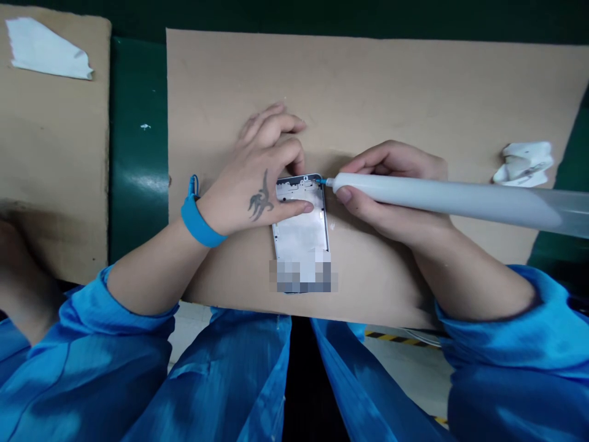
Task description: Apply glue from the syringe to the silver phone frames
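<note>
Left of the phone frame [299, 236] on cardboard [414, 92], the left hand [257, 184] spreads its fingers [283, 124], thumb [294, 210] on the frame. Right of it, the right hand [398, 159] clamps a white tube [427, 190]; farther right, crumpled paper [524, 164] bears illegible marks.

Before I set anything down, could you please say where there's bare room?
On the cardboard beyond the left hand and right hand, and on the left board below the paper. Around the frame and tool it's crowded.

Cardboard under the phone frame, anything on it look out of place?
Perhaps the crumpled white scrap near the right edge of the cardboard: it lies away from the phone frame, looking like litter.
</note>
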